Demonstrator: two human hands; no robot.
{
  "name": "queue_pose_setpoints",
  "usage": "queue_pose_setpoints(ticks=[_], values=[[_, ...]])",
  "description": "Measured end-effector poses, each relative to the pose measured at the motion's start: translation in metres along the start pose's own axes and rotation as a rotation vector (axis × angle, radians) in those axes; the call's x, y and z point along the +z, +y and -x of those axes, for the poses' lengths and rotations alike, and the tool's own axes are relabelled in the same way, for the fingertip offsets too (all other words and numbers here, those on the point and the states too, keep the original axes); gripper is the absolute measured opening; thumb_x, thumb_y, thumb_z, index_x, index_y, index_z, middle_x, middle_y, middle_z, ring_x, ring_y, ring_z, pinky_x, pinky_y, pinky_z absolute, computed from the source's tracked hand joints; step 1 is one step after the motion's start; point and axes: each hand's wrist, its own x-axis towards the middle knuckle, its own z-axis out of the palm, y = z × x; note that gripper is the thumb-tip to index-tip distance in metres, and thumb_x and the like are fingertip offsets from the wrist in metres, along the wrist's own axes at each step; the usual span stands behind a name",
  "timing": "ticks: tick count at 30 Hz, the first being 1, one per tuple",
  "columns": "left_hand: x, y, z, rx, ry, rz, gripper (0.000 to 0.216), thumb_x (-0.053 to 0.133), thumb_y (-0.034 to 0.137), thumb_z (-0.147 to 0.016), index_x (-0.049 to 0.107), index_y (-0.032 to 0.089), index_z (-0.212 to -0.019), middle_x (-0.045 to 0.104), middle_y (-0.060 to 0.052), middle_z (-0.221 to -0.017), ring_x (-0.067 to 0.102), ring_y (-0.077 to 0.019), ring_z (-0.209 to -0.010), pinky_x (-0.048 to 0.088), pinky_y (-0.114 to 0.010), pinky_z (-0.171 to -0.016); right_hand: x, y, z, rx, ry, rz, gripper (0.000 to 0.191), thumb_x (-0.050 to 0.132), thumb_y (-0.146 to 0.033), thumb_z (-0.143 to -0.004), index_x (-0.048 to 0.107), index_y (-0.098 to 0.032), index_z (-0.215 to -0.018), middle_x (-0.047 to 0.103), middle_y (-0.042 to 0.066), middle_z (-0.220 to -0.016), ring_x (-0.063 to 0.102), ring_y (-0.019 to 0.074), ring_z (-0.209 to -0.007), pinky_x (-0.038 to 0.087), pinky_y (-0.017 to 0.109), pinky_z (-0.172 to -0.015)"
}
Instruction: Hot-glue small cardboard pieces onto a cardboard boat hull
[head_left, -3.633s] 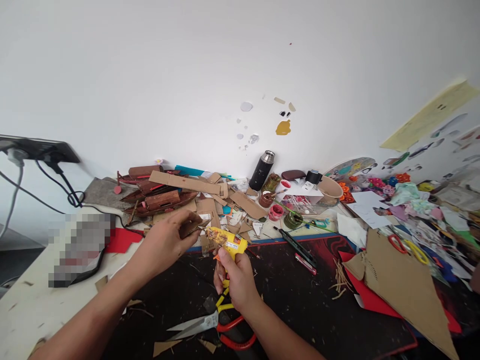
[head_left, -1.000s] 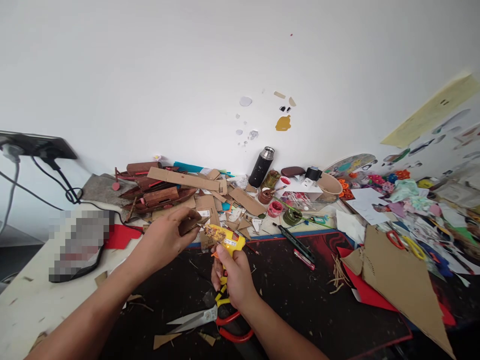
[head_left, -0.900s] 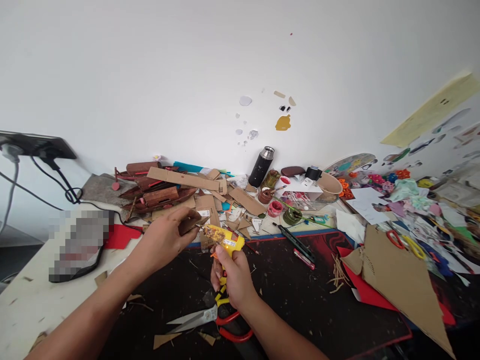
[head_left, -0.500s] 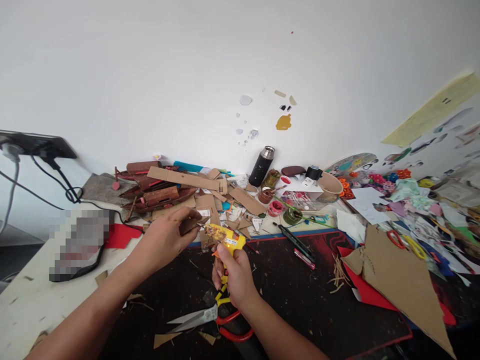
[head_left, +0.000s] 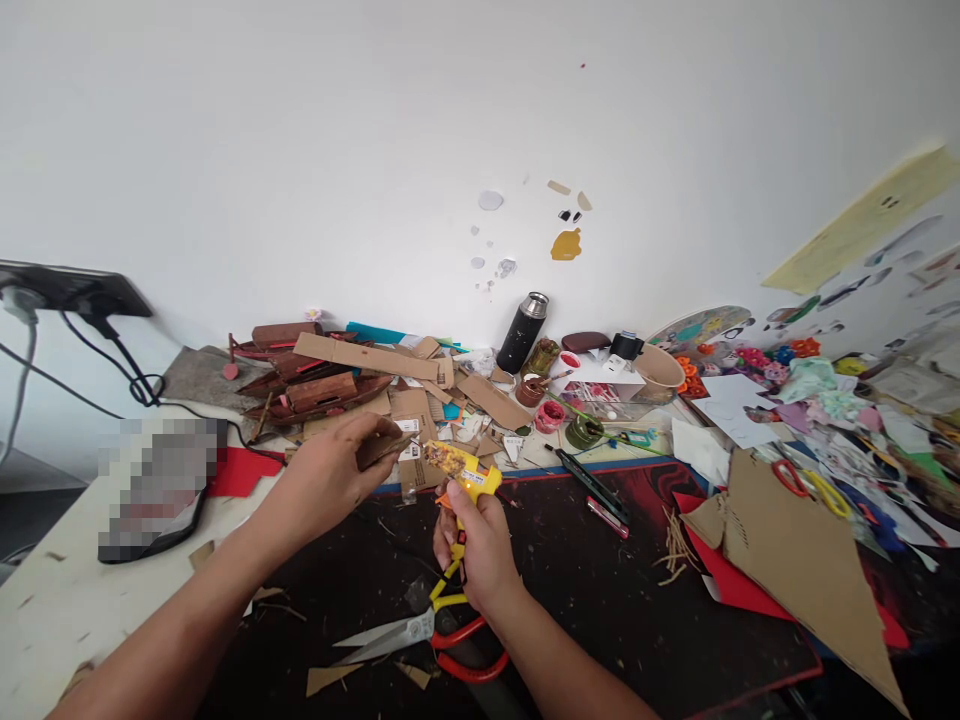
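My left hand [head_left: 326,480] is closed on a small brown cardboard piece [head_left: 379,449], held a little above the desk. My right hand [head_left: 472,545] grips a yellow glue gun [head_left: 466,475] by its handle. The gun's nozzle points left, a short gap from the cardboard piece. Directly below the hands, red-handled scissors [head_left: 427,635] lie on the black mat [head_left: 585,600].
Cardboard scraps and a brown model boat [head_left: 315,392] pile up at the back. A black flask [head_left: 523,334], paint pots, a black knife [head_left: 589,482] and a large cardboard sheet [head_left: 806,560] lie to the right. A power strip with cables [head_left: 75,295] hangs at left.
The glue gun and my right hand have shifted slightly to the right, away from the cardboard piece. My left hand has barely moved.
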Motion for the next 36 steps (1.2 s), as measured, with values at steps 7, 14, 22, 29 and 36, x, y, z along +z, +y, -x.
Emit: queue_pose_setpoints(ticks=[7,14,22,29,36], values=[[0.0022,-0.0016,0.0007,-0.002,0.000,-0.054,0.023,0.060,0.046,-0.092,0.069,0.027,-0.100,0.085,-0.009,-0.109,0.079,-0.0315,-0.097,0.058,-0.037,-0.082,0.0026,0.0048,0.0002,0.009,-0.045,-0.004,0.062,0.082,-0.077,-0.081,0.057,-0.020,-0.074,0.044,-0.010,-0.049,0.043,0.0077,-0.032,0.026,0.020,-0.036],[0.0009,-0.0014,0.0014,0.011,-0.007,-0.052,0.024,0.060,0.046,-0.093,0.069,0.026,-0.100,0.084,-0.011,-0.111,0.079,-0.0319,-0.097,0.057,-0.039,-0.083,0.0011,0.0039,-0.0003,0.000,-0.011,-0.010,0.064,0.083,-0.077,-0.080,0.057,-0.020,-0.071,0.044,-0.009,-0.048,0.043,0.0074,-0.032,0.026,0.020,-0.036],[0.0017,-0.0035,0.0012,0.003,-0.030,-0.039,0.027,0.059,0.048,-0.095,0.069,0.025,-0.104,0.084,-0.010,-0.113,0.079,-0.0315,-0.099,0.057,-0.039,-0.085,-0.0003,0.0019,0.0000,0.000,0.001,-0.035,0.064,0.084,-0.077,-0.080,0.057,-0.019,-0.071,0.044,-0.009,-0.049,0.044,0.0069,-0.033,0.026,0.020,-0.037],[0.0018,-0.0019,0.0007,-0.011,-0.047,-0.059,0.028,0.056,0.047,-0.095,0.068,0.024,-0.104,0.083,-0.012,-0.116,0.079,-0.0331,-0.101,0.057,-0.041,-0.086,-0.0001,0.0023,0.0004,0.022,-0.016,-0.034,0.064,0.085,-0.078,-0.078,0.062,-0.018,-0.079,0.045,-0.010,-0.048,0.043,0.0071,-0.032,0.026,0.020,-0.036],[0.0016,-0.0020,0.0000,-0.012,-0.050,-0.054,0.030,0.057,0.049,-0.093,0.070,0.024,-0.106,0.084,-0.011,-0.113,0.079,-0.0336,-0.101,0.058,-0.042,-0.088,-0.0007,0.0000,0.0012,0.020,-0.018,-0.039,0.063,0.086,-0.076,-0.079,0.064,-0.017,-0.082,0.045,-0.010,-0.048,0.044,0.0071,-0.032,0.026,0.019,-0.036]])
